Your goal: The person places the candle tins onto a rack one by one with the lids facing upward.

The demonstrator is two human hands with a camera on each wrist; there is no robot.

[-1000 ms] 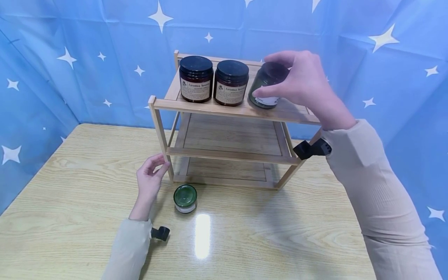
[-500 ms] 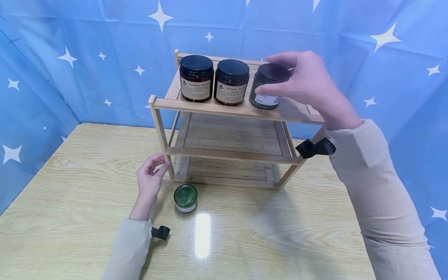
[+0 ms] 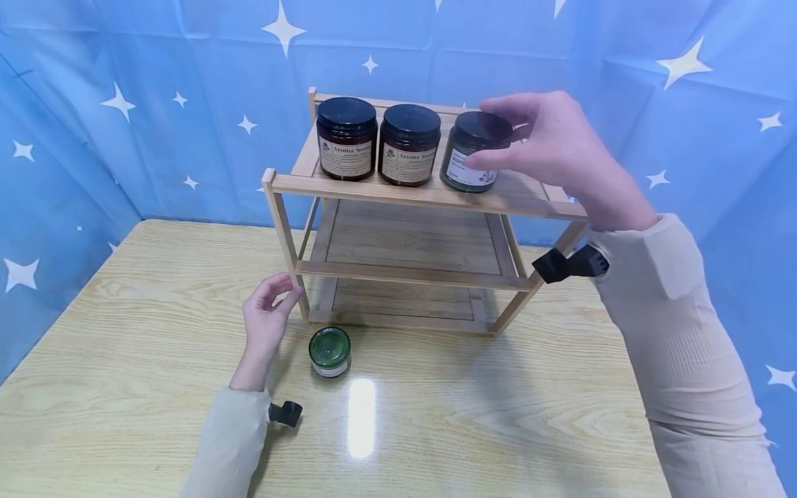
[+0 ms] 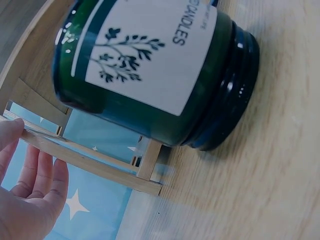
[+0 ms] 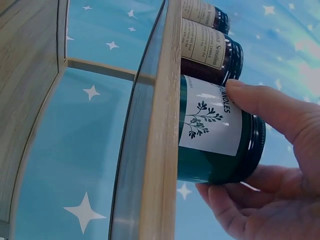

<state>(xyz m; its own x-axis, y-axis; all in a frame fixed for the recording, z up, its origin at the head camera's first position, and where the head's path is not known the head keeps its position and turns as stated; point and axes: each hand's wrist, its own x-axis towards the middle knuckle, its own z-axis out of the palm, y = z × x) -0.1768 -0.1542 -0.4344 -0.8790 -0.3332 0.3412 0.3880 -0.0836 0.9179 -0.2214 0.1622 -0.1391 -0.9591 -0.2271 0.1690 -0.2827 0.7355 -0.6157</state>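
While the left hand (image 3: 268, 304) pinches the rack's leg (image 3: 287, 235), the right hand (image 3: 551, 145) holds the green jar (image 5: 220, 137) between thumb and fingers, upright on the top shelf (image 3: 523, 191) near a brown jar (image 3: 409, 149); I'd release evenly, label (image 3: 459, 170) facing forward.

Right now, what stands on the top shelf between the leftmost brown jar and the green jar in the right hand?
In the head view, a second brown jar stands between the leftmost brown jar and the green jar.
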